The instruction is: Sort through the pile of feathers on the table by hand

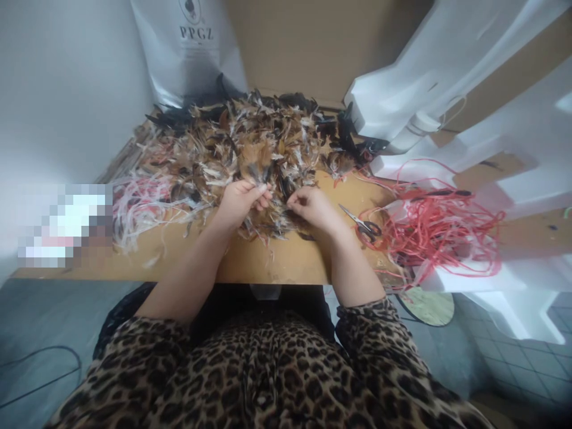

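My left hand [245, 199] pinches the base of a small tuft of brown and dark feathers [258, 159], which fans out above the fingertips. To its right, my right hand [310, 207] is closed, thumb against fingers, low over the feathers; what it holds, if anything, is too small to make out. A wide heap of loose brown, white and black feathers [214, 140] spreads behind both hands. More feather bits lie on the table [250, 262] beneath them. Scissors [364, 225] with dark handles lie partly open to the right of my right hand.
At the right lies a tangle of red-pink strings [442, 232]; a white and pink tangle [143, 202] lies at the left. A white printed bag [196, 65] stands behind the heap. White foam-like pieces [393, 107] line the right side. A round pale object [429, 307] is below the edge.
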A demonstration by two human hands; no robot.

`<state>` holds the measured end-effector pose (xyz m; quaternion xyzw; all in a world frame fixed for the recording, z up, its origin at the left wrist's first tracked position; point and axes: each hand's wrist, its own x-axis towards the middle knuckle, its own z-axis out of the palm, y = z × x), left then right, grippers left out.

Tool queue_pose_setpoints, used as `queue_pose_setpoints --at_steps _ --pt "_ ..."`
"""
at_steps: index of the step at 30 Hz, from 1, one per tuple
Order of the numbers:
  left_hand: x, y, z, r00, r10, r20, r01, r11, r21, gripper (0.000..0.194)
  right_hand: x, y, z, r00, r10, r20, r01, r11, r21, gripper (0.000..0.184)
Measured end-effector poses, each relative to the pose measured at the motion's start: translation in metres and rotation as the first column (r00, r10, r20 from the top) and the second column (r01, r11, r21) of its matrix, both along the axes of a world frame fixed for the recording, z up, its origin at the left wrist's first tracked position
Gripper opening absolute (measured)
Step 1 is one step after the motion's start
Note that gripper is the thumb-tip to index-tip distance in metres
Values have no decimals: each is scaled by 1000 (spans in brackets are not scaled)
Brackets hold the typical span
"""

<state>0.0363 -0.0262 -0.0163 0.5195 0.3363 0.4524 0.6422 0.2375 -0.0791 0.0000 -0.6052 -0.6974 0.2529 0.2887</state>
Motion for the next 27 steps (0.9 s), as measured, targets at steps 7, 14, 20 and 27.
queue_pose_setpoints --at_steps 7,14,20,27 --pt "0 0 0 1000 -2 -23 2 1000 2 28 -22 -7 2 781 -13 625 15 1000 3 26" --pt "0 -2 1 1000 0 21 1 1000 -16 26 -21 -5 0 772 -43 634 61 998 -8 27" --pt "0 -3 8 999 9 47 -6 998 -68 27 -6 -1 0 963 -71 -258 66 997 -31 12" --pt "3 -8 3 994 -113 -12 112 989 -92 28 -22 -1 2 521 -143 -841 28 988 -151 35"
